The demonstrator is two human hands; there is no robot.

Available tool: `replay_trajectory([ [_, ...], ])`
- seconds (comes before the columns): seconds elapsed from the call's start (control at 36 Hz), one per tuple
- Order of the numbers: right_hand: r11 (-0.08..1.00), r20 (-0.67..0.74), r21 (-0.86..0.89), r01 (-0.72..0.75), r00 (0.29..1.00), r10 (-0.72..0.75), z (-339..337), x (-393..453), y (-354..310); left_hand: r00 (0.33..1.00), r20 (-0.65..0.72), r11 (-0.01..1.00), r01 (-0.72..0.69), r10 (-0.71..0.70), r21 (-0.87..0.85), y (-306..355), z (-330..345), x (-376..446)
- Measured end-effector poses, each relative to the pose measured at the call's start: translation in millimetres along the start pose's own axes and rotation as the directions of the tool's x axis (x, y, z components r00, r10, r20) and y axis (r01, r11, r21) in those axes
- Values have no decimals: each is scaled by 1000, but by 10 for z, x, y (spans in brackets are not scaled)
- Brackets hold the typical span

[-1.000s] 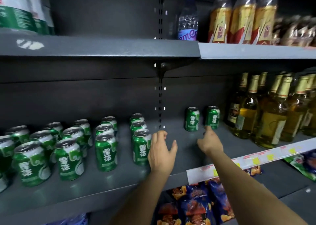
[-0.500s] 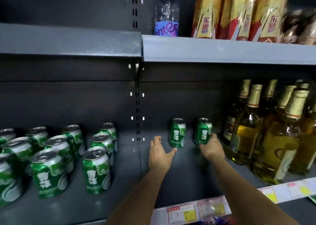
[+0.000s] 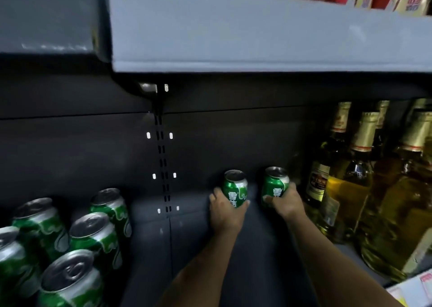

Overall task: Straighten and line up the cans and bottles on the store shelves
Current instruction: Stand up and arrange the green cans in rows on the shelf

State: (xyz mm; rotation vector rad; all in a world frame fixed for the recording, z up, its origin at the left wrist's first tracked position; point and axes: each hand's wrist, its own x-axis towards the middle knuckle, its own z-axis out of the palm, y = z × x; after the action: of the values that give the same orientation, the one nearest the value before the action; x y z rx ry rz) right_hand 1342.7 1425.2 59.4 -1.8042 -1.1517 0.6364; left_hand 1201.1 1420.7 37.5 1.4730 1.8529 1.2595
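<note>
Green cans [image 3: 234,190] gripped, left hand [image 3: 225,213], right hand [image 3: 284,202]

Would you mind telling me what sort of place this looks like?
Probably a shop's drinks aisle: metal shelves stocked with matching green cans and rows of gold-capped bottles.

Two green cans — left can [image 3: 234,188], right can [image 3: 274,185] — stand upright, apart, at the shelf's [image 3: 194,236] back.
</note>
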Motion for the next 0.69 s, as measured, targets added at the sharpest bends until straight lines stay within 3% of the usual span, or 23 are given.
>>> replay_trajectory([
  [0.28, 990, 54, -79, 119, 992, -115, -187, -466, 3, 998, -43, 999, -35, 35, -4, 91, -364, -453],
  [0.69, 943, 129, -63, 326, 940, -316, -287, -2212, -204, 979, -201, 996, 40, -24, 75, -180, -1614, -1997],
])
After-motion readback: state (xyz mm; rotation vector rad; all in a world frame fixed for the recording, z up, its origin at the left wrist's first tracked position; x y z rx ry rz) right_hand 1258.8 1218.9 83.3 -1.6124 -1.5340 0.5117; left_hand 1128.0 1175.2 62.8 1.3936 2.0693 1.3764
